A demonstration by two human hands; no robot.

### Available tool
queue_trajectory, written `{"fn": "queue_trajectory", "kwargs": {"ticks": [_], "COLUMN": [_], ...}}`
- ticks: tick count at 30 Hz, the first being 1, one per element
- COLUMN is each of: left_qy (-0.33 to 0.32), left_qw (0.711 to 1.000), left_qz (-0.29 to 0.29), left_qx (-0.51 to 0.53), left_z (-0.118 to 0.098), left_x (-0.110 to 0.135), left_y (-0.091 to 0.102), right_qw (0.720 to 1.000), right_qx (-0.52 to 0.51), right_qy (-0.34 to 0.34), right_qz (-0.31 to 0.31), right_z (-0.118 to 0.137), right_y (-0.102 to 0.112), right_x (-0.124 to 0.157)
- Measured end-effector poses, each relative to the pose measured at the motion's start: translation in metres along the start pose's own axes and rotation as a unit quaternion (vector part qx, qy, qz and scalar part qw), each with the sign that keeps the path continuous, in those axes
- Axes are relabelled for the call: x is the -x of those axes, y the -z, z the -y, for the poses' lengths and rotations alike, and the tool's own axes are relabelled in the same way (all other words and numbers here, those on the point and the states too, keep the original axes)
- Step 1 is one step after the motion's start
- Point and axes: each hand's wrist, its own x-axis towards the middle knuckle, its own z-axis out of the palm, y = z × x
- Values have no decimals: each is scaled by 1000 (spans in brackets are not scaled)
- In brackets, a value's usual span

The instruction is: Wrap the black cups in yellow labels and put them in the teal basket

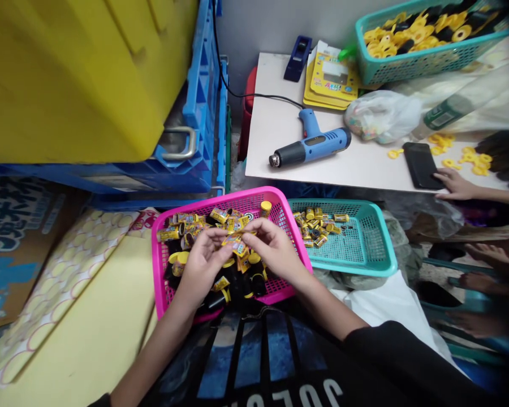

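A pink basket rests on my lap, filled with several small black-and-yellow cylinders and printed yellow labels. Both my hands hover over it. My left hand and my right hand pinch the two ends of one small yellow printed label between fingertips, fingers closed on it. A teal basket to the right holds several wrapped cylinders in its far-left corner.
A white table carries a blue heat gun, tape dispenser, yellow cards, plastic bag, phone, and a teal basket of yellow rings. Another person's hand rests by the phone. Blue crates and a yellow bin stand left.
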Motion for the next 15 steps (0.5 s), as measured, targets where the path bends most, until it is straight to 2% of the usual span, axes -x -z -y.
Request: {"fn": "queue_trajectory", "kwargs": {"ticks": [3,9,12,15], "left_qy": [-2,14,43,25], "left_qw": [1000,990,992,996], "left_qz": [-3,-79,-47,-34], "left_qx": [13,113,104,81], "left_z": [-4,0,-1,-6], "left_x": [-3,-8,-10,-16], "left_y": [2,-9,-13,-14], "right_qw": [995,998,999,997], "right_qx": [83,-18,22,52], "right_qy": [22,-24,-5,-2], "right_qz": [58,60,34,55], "right_z": [0,-5,2,11], "right_y": [0,3,8,13], "right_x": [1,-4,-12,-21]}}
